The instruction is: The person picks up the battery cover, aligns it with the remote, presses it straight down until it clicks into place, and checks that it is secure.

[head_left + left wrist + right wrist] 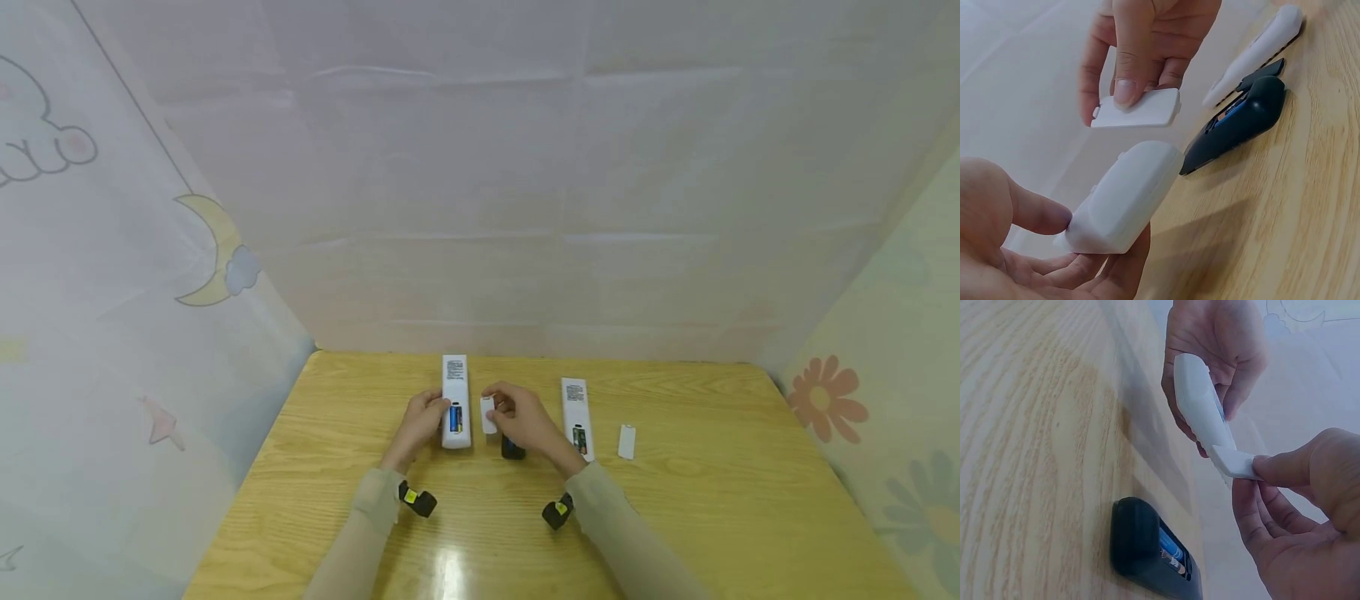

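My left hand [421, 423] grips a white remote control [455, 382] by its side, with its back turned up. Two batteries [456, 418], one of them blue, lie in its uncovered compartment. Between thumb and fingers my right hand [525, 421] pinches a small white battery cover [488, 415], held just to the right of the remote and apart from it in the left wrist view. Under the right hand a black remote [1141, 544] lies on the table, its compartment uncovered with batteries inside; the hand hides most of it in the head view.
A second white remote [575, 408] lies to the right with its compartment uncovered. Farther right is another white battery cover [627, 442]. A dark cover [1262, 74] lies by the black remote. The wooden table [712, 517] meets a cloth-covered wall [525, 208] at the back.
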The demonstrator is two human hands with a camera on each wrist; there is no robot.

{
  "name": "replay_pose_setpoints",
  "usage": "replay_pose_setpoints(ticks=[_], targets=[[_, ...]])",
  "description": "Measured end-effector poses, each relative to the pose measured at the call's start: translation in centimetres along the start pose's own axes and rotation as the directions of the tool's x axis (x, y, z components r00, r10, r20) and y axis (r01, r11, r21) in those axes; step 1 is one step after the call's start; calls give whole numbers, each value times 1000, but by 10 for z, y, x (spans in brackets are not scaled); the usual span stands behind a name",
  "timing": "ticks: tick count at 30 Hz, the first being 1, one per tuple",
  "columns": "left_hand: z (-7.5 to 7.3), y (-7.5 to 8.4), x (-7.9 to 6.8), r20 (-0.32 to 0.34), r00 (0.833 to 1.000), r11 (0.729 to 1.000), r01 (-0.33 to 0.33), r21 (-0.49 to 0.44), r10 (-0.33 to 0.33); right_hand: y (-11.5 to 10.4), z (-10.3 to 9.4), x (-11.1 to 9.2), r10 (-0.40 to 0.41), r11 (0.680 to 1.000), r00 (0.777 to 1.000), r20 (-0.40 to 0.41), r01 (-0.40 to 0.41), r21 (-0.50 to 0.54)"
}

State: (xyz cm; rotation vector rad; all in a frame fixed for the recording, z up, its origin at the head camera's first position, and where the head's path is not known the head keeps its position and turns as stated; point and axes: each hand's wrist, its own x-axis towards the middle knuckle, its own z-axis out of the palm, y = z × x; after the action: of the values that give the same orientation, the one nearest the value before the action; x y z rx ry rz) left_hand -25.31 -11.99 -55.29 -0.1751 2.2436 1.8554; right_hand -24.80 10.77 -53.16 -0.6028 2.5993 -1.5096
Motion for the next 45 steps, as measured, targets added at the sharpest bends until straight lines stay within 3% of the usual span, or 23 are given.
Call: replay_pose_setpoints(ticks=[11,25,33,45], targets=[[1,2,0,11,1000,999,-15,-39,16,-4,-8,-1,-57,998,998,-35,57,-4],[5,6,-3,24,1000,996,-12,-85,14,-10,-10,-1,-12,1000,997,-71,12,0],[7,7,-3,36,998,988,-38,-149,44,-11,-10,1,-22,999,996,-88,25,33],[8,5,-4,61,997,987,-46,-153,56,-12,-7,1,-25,995,994,-102,34,91]])
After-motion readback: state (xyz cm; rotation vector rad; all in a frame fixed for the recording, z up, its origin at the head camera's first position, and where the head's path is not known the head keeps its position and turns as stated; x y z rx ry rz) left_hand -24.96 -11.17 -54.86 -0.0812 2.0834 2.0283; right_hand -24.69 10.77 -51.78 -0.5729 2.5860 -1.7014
